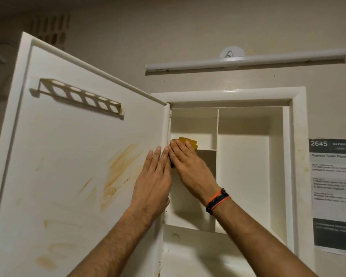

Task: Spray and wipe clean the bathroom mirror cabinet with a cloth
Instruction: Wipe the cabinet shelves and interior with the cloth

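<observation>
The left hand point(154, 182) lies flat, fingers straight, against the hinge edge of the open cabinet door point(78, 156), steadying it. Just beside it, the right hand point(190, 168) presses a yellow cloth point(188, 141) with straight fingers at the inner left side of the mirror cabinet point(248, 156), by the small shelf point(206, 149). To wipe well here, I judge the door should stay braced while the cloth runs along the hinge seam in overlapping strokes. The door's inner face shows orange-brown smears point(118, 166) that probably need firm, repeated passes. No spray bottle is in view.
</observation>
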The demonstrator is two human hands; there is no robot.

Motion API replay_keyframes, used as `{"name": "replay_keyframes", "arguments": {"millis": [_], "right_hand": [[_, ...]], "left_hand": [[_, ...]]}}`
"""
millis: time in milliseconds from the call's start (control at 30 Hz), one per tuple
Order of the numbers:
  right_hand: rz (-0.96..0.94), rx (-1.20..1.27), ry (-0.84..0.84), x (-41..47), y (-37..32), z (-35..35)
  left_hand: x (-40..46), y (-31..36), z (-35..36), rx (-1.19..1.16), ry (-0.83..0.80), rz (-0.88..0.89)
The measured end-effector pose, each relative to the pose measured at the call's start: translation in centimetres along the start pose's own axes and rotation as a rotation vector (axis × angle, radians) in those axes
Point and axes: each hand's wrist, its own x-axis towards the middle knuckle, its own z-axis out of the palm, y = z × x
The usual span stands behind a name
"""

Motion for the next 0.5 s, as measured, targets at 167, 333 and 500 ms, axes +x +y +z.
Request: {"name": "replay_keyframes", "arguments": {"millis": [167, 333, 500], "right_hand": [[-0.003, -0.038, -0.004, -1.9, 1.5, -0.8], [0.206, -0.016, 0.157, -5.8, 3.9, -2.7], [0.216, -0.005, 0.131, -5.1, 2.6, -2.1]], "left_hand": [[0.0, -0.1, 0.0, 0.022, 0.002, 0.002], [0.0, -0.2, 0.6, 0.019, 0.012, 0.000], [0.1, 0.0, 0.6, 0.014, 0.007, 0.006]]}}
